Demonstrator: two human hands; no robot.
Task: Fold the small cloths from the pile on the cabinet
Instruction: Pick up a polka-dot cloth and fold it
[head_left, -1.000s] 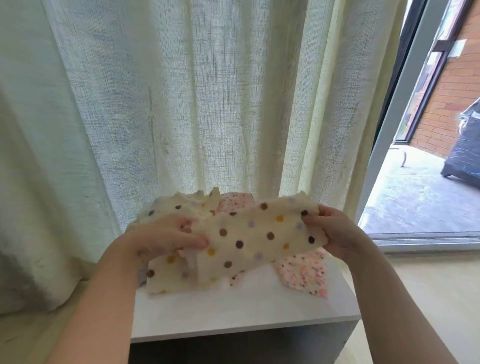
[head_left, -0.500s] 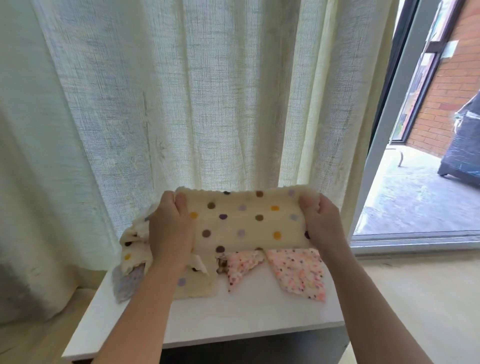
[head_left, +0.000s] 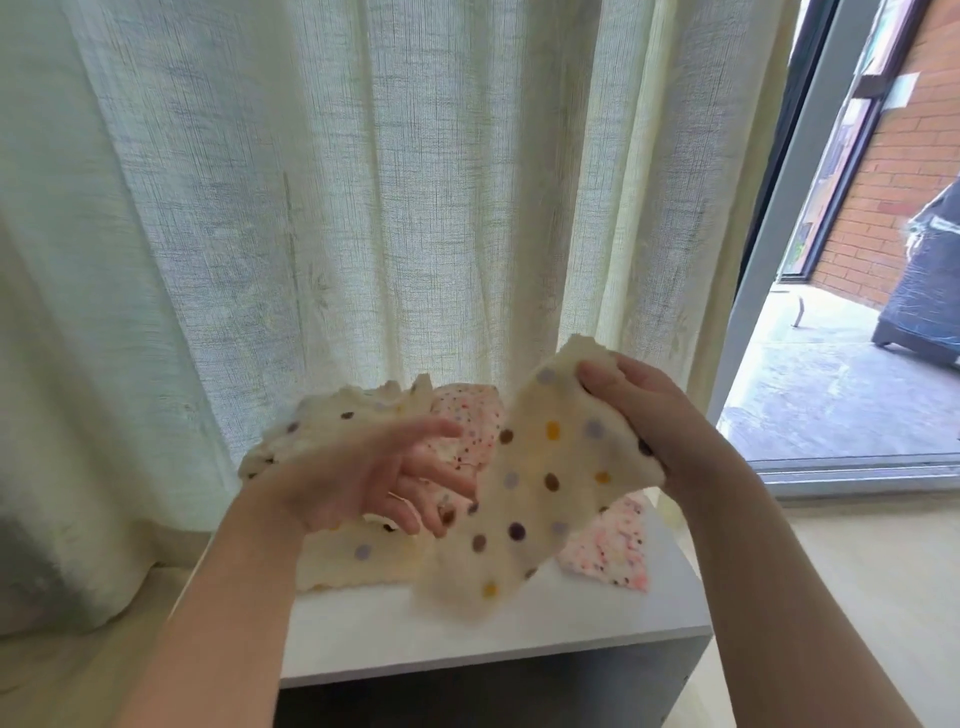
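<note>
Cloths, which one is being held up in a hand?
The cream dotted cloth gripped by the right hand; the second dotted cloth and the pink cloths lie on the cabinet.

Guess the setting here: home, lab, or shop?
Probably a room in a home: a sheer curtain, a sliding door onto a paved yard with a brick wall, and a low white cabinet holding small cloths.

pale sheer curtain (head_left: 363, 208) behind; door frame (head_left: 779, 260) right; brick wall (head_left: 893, 182), dark, perhaps wrapped, object (head_left: 924, 291) outside.
</note>
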